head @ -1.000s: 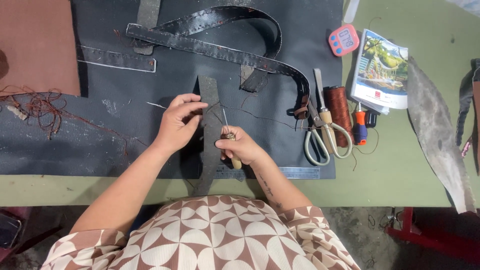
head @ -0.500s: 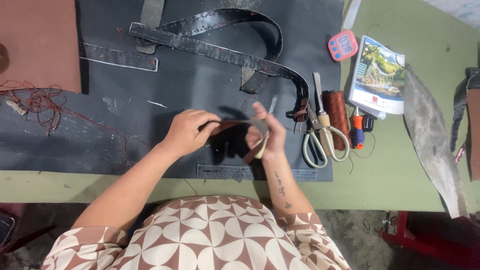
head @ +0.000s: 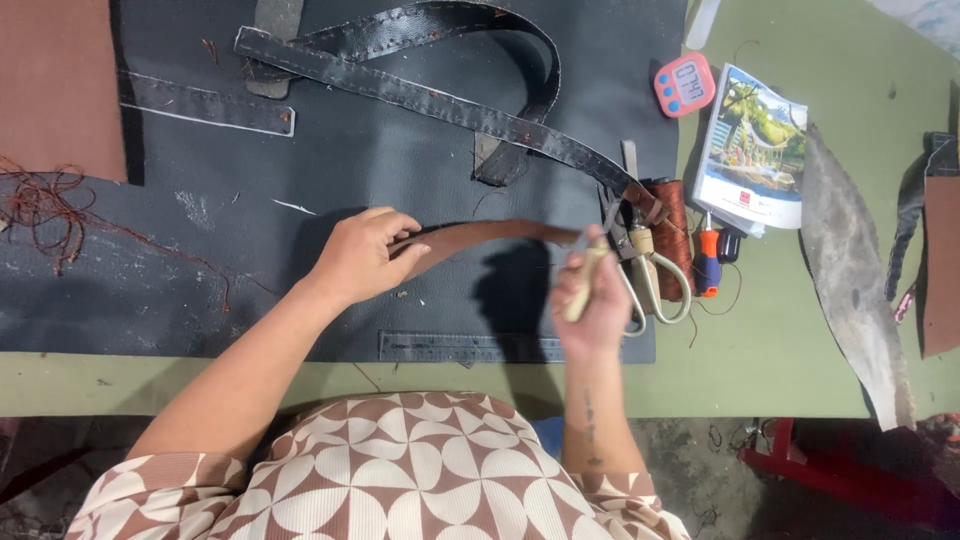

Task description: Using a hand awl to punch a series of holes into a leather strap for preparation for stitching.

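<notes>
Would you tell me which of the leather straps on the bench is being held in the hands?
The brown strap, stretched between the left hand and right hand. The long black straps lie untouched farther up the dark mat.

I take this for a leatherworker's bench in a small workshop. A green table (head: pixel 800 360) carries a dark cutting mat (head: pixel 400 150) scuffed with pale marks. On the mat lie black stitched straps (head: pixel 420 95), a brown sheet (head: pixel 50 85) and a tangle of red thread (head: pixel 45 205). A steel ruler (head: pixel 470 347) sits at the mat's near edge. Beside the mat I see scissors (head: pixel 650 275), a thread spool (head: pixel 675 235), a red timer (head: pixel 685 85) and a leather offcut (head: pixel 850 270).
</notes>
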